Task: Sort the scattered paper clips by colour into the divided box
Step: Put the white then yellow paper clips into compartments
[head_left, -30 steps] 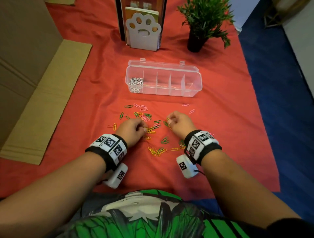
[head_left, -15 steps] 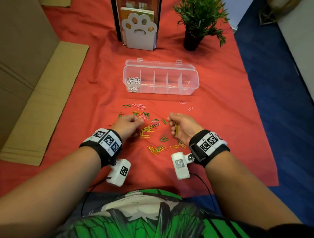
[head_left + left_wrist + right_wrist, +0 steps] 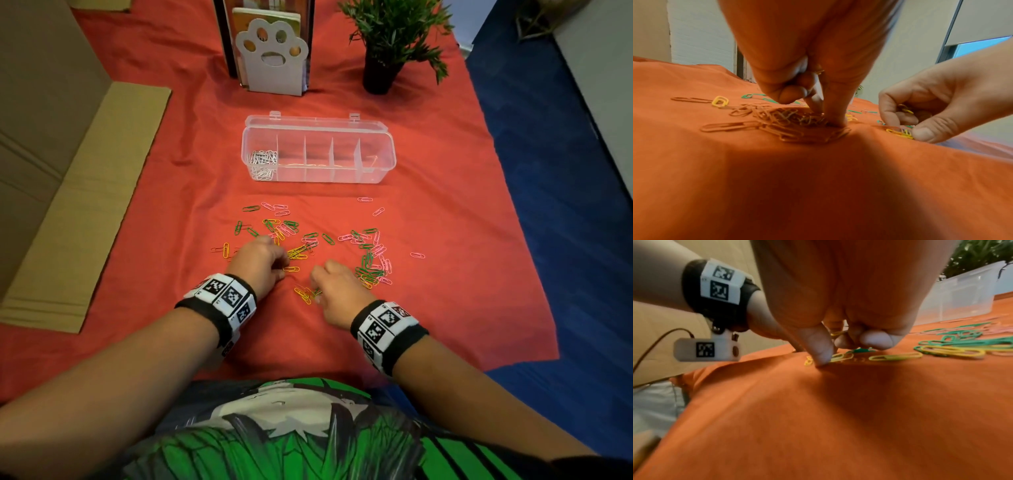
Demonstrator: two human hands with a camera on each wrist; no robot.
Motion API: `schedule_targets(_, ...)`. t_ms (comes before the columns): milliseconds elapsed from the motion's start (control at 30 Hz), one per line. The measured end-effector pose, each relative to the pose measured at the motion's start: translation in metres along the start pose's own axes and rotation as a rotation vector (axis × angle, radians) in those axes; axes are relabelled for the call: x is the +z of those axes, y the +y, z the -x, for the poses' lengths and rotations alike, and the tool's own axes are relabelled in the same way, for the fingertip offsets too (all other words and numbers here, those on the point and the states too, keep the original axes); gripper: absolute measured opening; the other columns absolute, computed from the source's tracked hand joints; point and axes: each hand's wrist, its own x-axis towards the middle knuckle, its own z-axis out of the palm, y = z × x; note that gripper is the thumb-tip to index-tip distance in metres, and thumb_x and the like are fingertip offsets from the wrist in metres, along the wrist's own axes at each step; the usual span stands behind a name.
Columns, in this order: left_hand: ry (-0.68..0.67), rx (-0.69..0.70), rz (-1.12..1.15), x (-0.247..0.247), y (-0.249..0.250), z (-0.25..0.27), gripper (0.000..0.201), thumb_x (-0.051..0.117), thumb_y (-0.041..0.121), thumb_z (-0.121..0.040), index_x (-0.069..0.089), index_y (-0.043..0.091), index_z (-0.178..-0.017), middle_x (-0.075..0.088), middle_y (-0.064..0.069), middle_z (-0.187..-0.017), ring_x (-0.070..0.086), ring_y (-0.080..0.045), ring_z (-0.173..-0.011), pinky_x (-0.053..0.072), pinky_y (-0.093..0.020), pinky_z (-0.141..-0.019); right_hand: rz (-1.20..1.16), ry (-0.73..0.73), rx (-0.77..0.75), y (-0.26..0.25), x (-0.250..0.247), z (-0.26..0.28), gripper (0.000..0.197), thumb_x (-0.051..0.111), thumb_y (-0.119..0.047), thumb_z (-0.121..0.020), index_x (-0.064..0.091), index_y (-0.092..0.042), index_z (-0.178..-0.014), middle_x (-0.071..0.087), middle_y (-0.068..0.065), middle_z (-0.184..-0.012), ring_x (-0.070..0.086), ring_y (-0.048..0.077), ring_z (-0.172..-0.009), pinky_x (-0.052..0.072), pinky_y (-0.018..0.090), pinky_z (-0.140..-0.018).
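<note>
The clear divided box (image 3: 376, 171) stands open on the red cloth, with white clips (image 3: 263, 162) in its leftmost compartment. Green, yellow and pink paper clips (image 3: 371, 260) lie scattered in front of it. My left hand (image 3: 282, 265) is curled, its thumb and forefinger pressed onto a pile of orange clips (image 3: 789, 125), and a clip (image 3: 819, 71) is tucked in its palm. My right hand (image 3: 317, 291) is curled round yellow clips (image 3: 905, 108); its thumb (image 3: 818, 350) presses the cloth beside more yellow clips (image 3: 840, 356).
A folded cardboard box (image 3: 68, 205) lies along the cloth's left edge. At the back stand a paw-shaped book holder (image 3: 274, 61) and a potted plant (image 3: 383, 68). Blue floor (image 3: 565, 205) runs along the right. Green clips (image 3: 962, 340) lie right of my right hand.
My right hand has turned palm down and dropped toward me onto the near yellow clips. My left hand stays on its pile.
</note>
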Motion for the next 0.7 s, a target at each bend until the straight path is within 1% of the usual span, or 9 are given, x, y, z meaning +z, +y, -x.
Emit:
schedule_targets(167, 0.01, -0.01, 0.045, 0.001, -0.005, 0.0, 0.009, 0.071, 0.018, -0.074, 0.065, 0.012, -0.077, 0.046, 0.0, -0.081, 0.052, -0.023, -0.081, 0.04, -0.029, -0.073, -0.079, 0.092, 0.11, 0.021, -0.007, -0.008, 0.014, 0.057, -0.013, -0.085, 0.058, -0.003, -0.096, 0.053, 0.017, -0.104, 0.053, 0.031, -0.101, 0.039, 0.032, -0.085)
schedule_targets(233, 0.032, -0.025, 0.106, 0.0, -0.002, 0.001, 0.006, 0.066, 0.017, -0.079, 0.061, 0.013, -0.079, 0.052, 0.001, -0.081, 0.054, -0.024, -0.081, 0.038, -0.029, -0.071, -0.147, 0.108, 0.189, 0.033, -0.018, -0.012, 0.014, 0.055, -0.013, -0.087, 0.058, -0.002, -0.095, 0.056, 0.017, -0.105, 0.054, 0.029, -0.099, 0.036, 0.029, -0.081)
schedule_targets(300, 0.04, -0.096, 0.212, -0.003, 0.005, 0.0, 0.004, 0.06, 0.016, -0.085, 0.06, 0.013, -0.087, 0.055, 0.002, -0.079, 0.052, -0.02, -0.076, 0.034, -0.025, -0.068, -0.238, 0.12, 0.275, 0.041, -0.03, -0.014, 0.011, 0.055, -0.015, -0.088, 0.059, -0.006, -0.093, 0.059, 0.012, -0.099, 0.054, 0.023, -0.091, 0.033, 0.026, -0.073)
schedule_targets(367, 0.003, -0.221, 0.417, -0.005, 0.013, -0.004, 0.009, 0.051, 0.013, -0.09, 0.06, 0.013, -0.091, 0.054, 0.003, -0.074, 0.048, -0.015, -0.067, 0.035, -0.024, -0.063, -0.382, 0.134, 0.333, 0.046, -0.039, -0.017, 0.004, 0.054, -0.018, -0.089, 0.055, -0.015, -0.087, 0.057, 0.003, -0.084, 0.051, 0.018, -0.08, 0.033, 0.024, -0.068)
schedule_targets(433, -0.06, -0.368, 0.806, -0.009, 0.02, -0.007, 0.022, 0.04, 0.005, -0.093, 0.056, 0.014, -0.082, 0.047, 0.0, -0.067, 0.045, -0.012, -0.058, 0.04, -0.023, -0.053, -0.552, 0.151, 0.363, 0.046, -0.045, -0.017, 0.011, 0.052, -0.018, -0.09, 0.052, -0.019, -0.08, 0.051, -0.003, -0.069, 0.048, 0.017, -0.067, 0.035, 0.025, -0.06)
schedule_targets(533, -0.117, -0.506, 1.22, -0.018, 0.027, -0.007, 0.03, 0.034, -0.006, -0.089, 0.053, 0.014, -0.078, 0.048, -0.001, -0.068, 0.051, -0.006, -0.049, 0.047, -0.017, -0.047, -0.67, 0.186, 0.39, 0.046, -0.05, -0.018, 0.014, 0.052, -0.013, -0.091, 0.058, -0.019, -0.08, 0.05, -0.002, -0.064, 0.042, 0.01, -0.055, 0.034, 0.02, -0.05)
schedule_targets(600, -0.103, -0.532, 1.244, -0.02, 0.027, -0.009, 0.027, 0.036, -0.003, -0.088, 0.055, 0.014, -0.077, 0.048, 0.0, -0.066, 0.048, -0.005, -0.043, 0.046, -0.017, -0.045, -0.665, 0.206, 0.42, 0.049, -0.05, -0.019, 0.016, 0.05, -0.011, -0.09, 0.062, -0.017, -0.08, 0.057, 0.0, -0.067, 0.043, 0.009, -0.053, 0.033, 0.015, -0.044)
schedule_targets(633, -0.072, -0.528, 1.167, -0.018, 0.025, -0.011, 0.025, 0.04, 0.002, -0.088, 0.056, 0.016, -0.075, 0.047, 0.001, -0.063, 0.045, -0.007, -0.044, 0.044, -0.017, -0.043, -0.622, 0.213, 0.445, 0.05, -0.049, -0.019, 0.015, 0.05, -0.014, -0.09, 0.063, -0.015, -0.083, 0.06, 0.002, -0.07, 0.045, 0.01, -0.053, 0.035, 0.016, -0.045)
schedule_targets(700, 0.015, -0.44, 0.829, -0.014, 0.02, -0.014, 0.019, 0.054, 0.014, -0.086, 0.059, 0.02, -0.069, 0.049, 0.001, -0.061, 0.043, -0.012, -0.051, 0.04, -0.021, -0.049, -0.489, 0.226, 0.484, 0.053, -0.05, -0.018, 0.016, 0.054, -0.021, -0.089, 0.066, -0.011, -0.089, 0.061, 0.005, -0.075, 0.052, 0.018, -0.062, 0.041, 0.024, -0.058)
